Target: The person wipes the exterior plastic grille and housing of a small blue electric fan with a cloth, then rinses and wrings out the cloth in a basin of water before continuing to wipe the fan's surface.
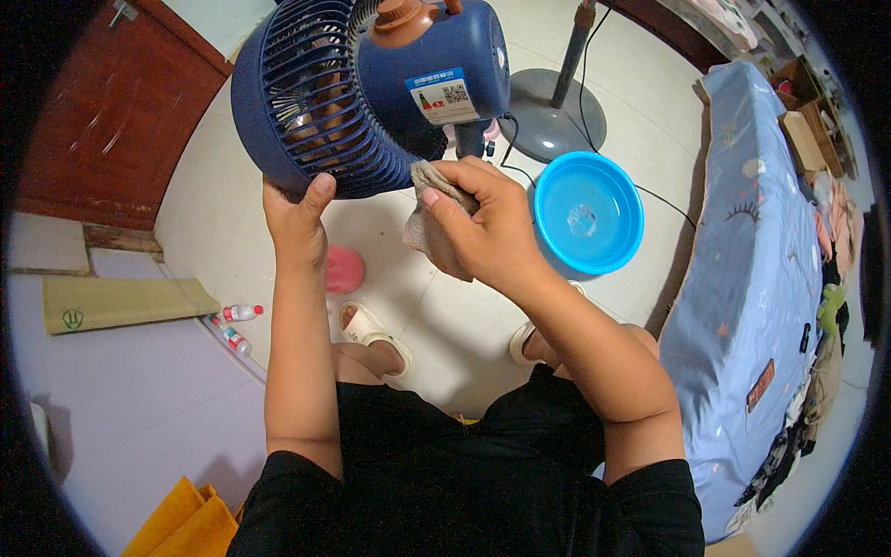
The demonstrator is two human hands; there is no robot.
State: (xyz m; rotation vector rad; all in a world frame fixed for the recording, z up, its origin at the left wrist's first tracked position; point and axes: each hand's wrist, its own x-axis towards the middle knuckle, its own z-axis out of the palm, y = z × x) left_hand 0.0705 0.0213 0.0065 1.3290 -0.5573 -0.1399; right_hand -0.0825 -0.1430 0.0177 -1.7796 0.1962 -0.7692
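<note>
A dark blue electric fan [435, 69] with a slatted rear grille [334, 118] fills the upper middle of the view. My left hand [299, 216] grips the lower rim of the fan's housing, its thumb on the outside. In my right hand [487, 216] is a damp-looking grey-brown cloth [435, 233], pinched between thumb and fingers. The cloth's upper end touches the lower edge of the grille. To the right, a bright blue plastic basin [592, 240] holding clear water stands on the floor.
A round dark stand base [550, 118] and a black cable [665, 202] lie beyond the basin. A bed with a light blue sheet [731, 278] runs along the right. Two plastic bottles [237, 341], a rolled mat [132, 304] and a pink round object [344, 269] are on the left.
</note>
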